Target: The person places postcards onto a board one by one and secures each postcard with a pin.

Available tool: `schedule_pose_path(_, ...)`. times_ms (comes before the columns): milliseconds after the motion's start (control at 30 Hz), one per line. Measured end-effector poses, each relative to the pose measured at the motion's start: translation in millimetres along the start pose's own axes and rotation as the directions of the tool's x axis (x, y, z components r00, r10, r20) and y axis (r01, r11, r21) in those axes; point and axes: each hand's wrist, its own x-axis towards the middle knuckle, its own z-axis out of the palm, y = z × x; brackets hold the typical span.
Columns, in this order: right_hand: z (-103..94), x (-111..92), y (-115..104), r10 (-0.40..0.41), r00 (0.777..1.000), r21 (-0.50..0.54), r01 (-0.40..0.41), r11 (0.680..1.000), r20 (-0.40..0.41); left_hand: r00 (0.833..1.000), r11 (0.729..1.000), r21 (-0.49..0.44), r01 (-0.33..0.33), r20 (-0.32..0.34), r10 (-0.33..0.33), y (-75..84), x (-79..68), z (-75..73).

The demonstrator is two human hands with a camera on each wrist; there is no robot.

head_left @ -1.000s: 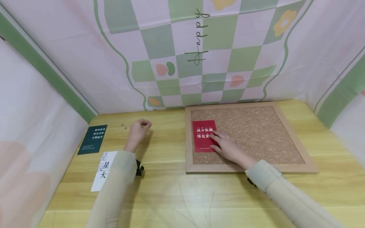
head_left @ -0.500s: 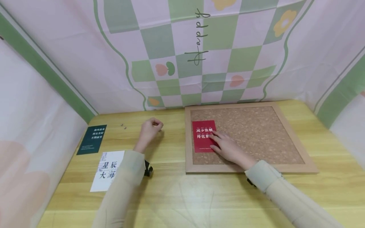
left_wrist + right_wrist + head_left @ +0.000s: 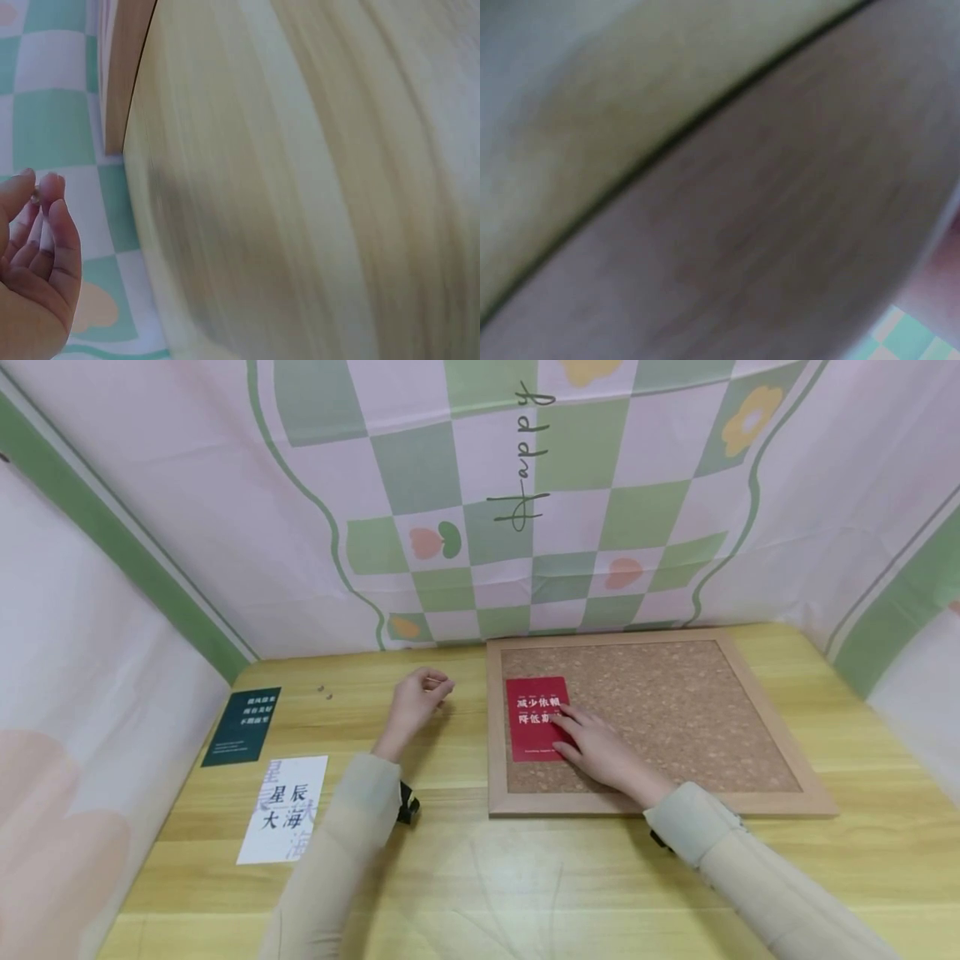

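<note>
My left hand (image 3: 420, 700) is over the table, left of the cork board, its thumb and index finger pinching a tiny thumbtack (image 3: 35, 196) that shows between the fingertips in the left wrist view. The framed cork board (image 3: 660, 718) lies flat at the back right. On its left part is a red card (image 3: 534, 739) with white writing. My right hand (image 3: 603, 753) rests on the board with its fingers spread, fingertips on the card's right edge and covering a little of the print. The right wrist view is blurred, showing mostly the board's frame (image 3: 780, 225).
Two small silvery tacks (image 3: 325, 692) lie on the wooden table (image 3: 465, 885) at the back left. Near them are a dark green card (image 3: 242, 727) and a white card (image 3: 281, 810). A checkered cloth (image 3: 570, 527) hangs right behind the board.
My left hand has moved right toward the board with the thumbtack, uncovering the white card. My right hand and the red card have stayed in place.
</note>
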Motion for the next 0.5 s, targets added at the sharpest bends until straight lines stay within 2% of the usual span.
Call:
schedule_pose_path(133, 0.0, 0, 0, -0.001, 1.000, 0.000, 0.001, 1.000, 0.001, 1.000, 1.000, -0.028, 0.000, -0.011, 0.000, 1.9, 1.7, 7.0)
schedule_pose_path(367, -0.4, 0, 0, 0.000, 1.000, 0.006, 0.000, 1.000, 0.006, 1.000, 1.000, -0.006, -0.010, -0.027, 0.010, 8.7, 3.3, 18.6)
schedule_pose_path(500, -0.4, 0, 0, 0.005, 1.000, 0.006, -0.005, 1.000, 0.014, 1.000, 1.000, -0.022, -0.003, -0.018, 0.002, 12.3, 3.6, 26.7)
